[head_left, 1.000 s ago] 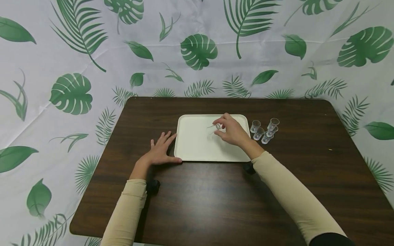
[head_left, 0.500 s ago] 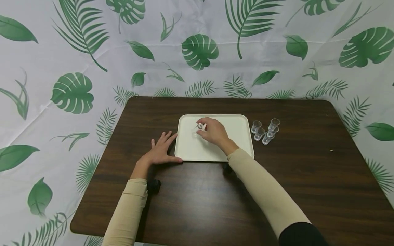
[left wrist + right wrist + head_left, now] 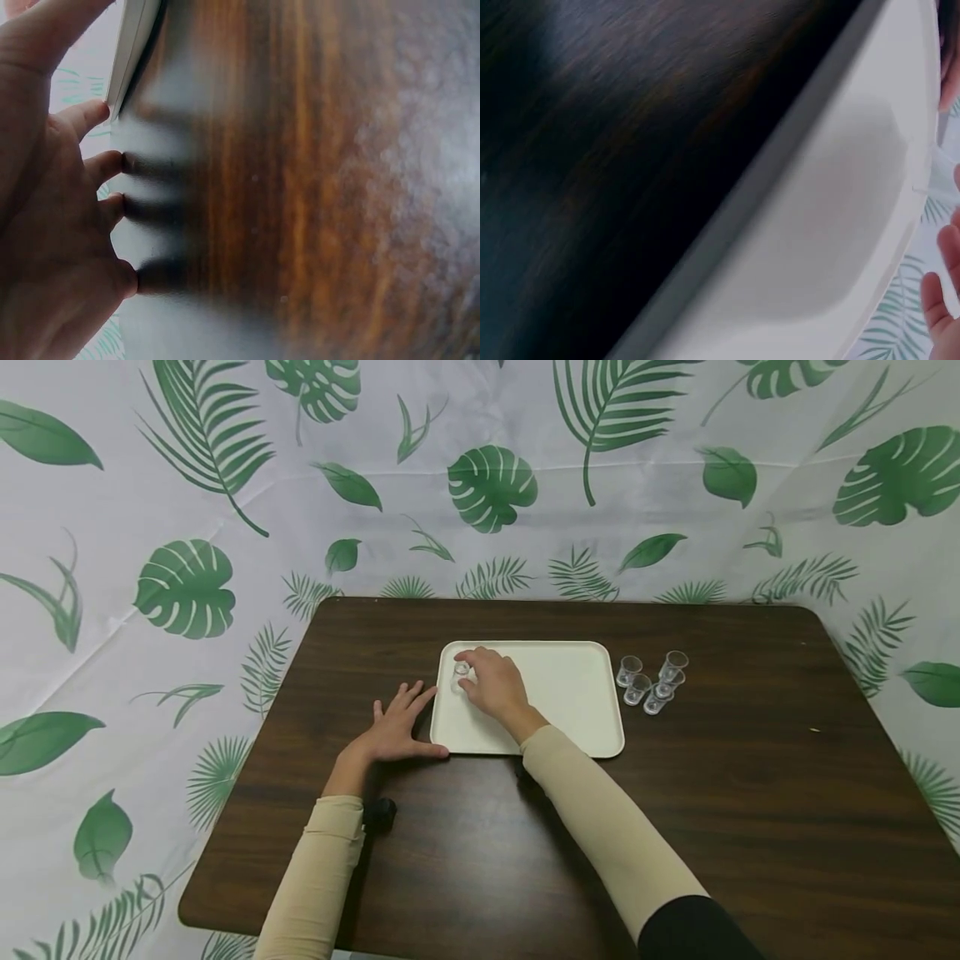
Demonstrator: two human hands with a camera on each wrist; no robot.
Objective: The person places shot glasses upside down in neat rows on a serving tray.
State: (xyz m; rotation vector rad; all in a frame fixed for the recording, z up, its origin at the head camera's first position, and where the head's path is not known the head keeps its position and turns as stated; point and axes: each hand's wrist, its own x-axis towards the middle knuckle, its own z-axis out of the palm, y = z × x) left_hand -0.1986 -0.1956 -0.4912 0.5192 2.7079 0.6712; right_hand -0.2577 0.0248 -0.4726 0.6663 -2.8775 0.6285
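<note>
My right hand [image 3: 495,683] pinches a small clear shot glass [image 3: 461,677] between thumb and fingers, over the left part of a white tray [image 3: 558,693]. The glass's thick small end seems to face up; whether it touches the tray, I cannot tell. My left hand [image 3: 395,732] rests on the table with fingers spread, its thumb and index fingertip at the tray's left edge. In the left wrist view, those spread fingers [image 3: 94,120] meet the tabletop beside the tray rim. Only some right-hand fingers [image 3: 946,247] show at the right wrist view's edge.
Several clear shot glasses [image 3: 637,689] stand in a close group on the dark wood table [image 3: 750,760], just right of the tray. Behind the table hangs a white cloth [image 3: 420,485] with green leaves.
My right hand has carried the shot glass leftward across the tray, from right of its middle to near its left side. The left hand keeps its place at the tray's edge.
</note>
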